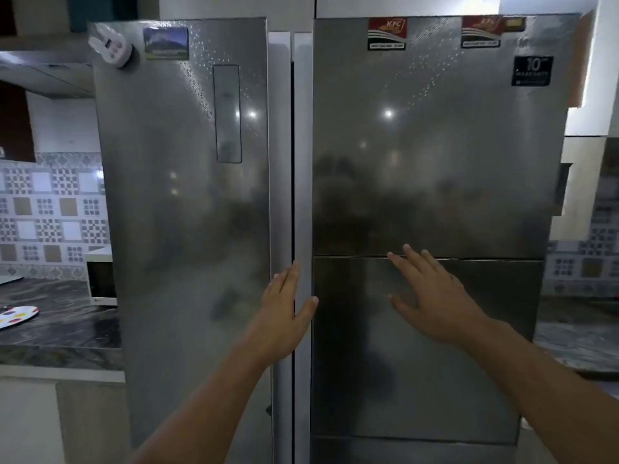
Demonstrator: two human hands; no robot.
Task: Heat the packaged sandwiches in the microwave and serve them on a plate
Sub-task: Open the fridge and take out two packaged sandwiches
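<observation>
While patterned tiles (50, 209) back a dark marble counter (67, 329), both fridge doors (187, 195) sit closed; left hand (284, 313) and right hand (432, 296) reach, fingers straight and spread.

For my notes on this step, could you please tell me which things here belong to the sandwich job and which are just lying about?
Job: fridge, microwave, plate, left hand, right hand.
Lying about: magnets, stickers, white timer.

Dim, soft-focus wide-angle view; ceiling-light glare spots the steel fridge doors (418, 145), edges bowed.
</observation>
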